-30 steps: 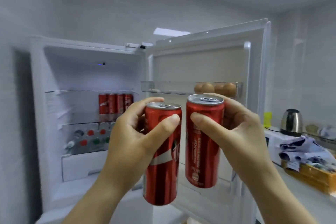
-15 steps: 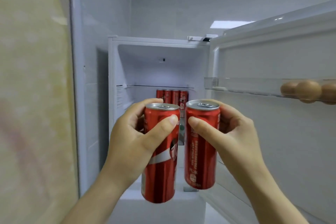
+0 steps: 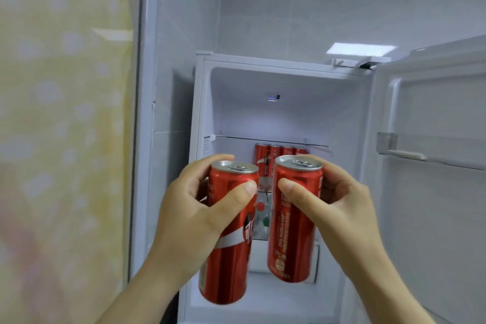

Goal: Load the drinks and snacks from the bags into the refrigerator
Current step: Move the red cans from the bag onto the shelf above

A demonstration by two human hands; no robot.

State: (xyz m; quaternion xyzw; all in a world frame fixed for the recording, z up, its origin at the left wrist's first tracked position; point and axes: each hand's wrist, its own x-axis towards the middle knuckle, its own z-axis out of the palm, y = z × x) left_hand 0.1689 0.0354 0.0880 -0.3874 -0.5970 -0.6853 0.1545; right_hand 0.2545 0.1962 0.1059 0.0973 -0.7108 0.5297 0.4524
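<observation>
Both hands are raised in front of the open refrigerator (image 3: 203,118), and each grips a slim red soda can upright. The left hand (image 3: 194,213) wraps the left soda can (image 3: 227,265): its fingers (image 3: 238,196) are curled round the upper part, thumb across the front just under the silver lid, the other fingers behind. Below the thumb runs a white ribbon with part of a white Chinese character; the rest of the label is hidden by the palm.

The right hand (image 3: 342,205) grips the right soda can (image 3: 290,234) the same way, thumb pressed on the front near the top. Below that thumb, small white lettering runs up the can and appears to read "FIFA WORLD CUP", with a round emblem and fine print too small to read near the base. The two cans hang close together, a narrow gap between the two thumbs.

Beyond the fingers, inside the refrigerator, a row of red cans (image 3: 274,155) stands under a glass shelf (image 3: 271,139); their print is too blurred to read. Seen through the gap between the thumbs are red and green bottle caps (image 3: 263,214) lower down. Above the fingers a small blue indicator light (image 3: 273,98) glows on the back wall. To the right of the right hand stands the open door (image 3: 434,218) with a clear door bin (image 3: 394,146). Left of the left hand hangs a pale yellow patterned panel (image 3: 65,139).
</observation>
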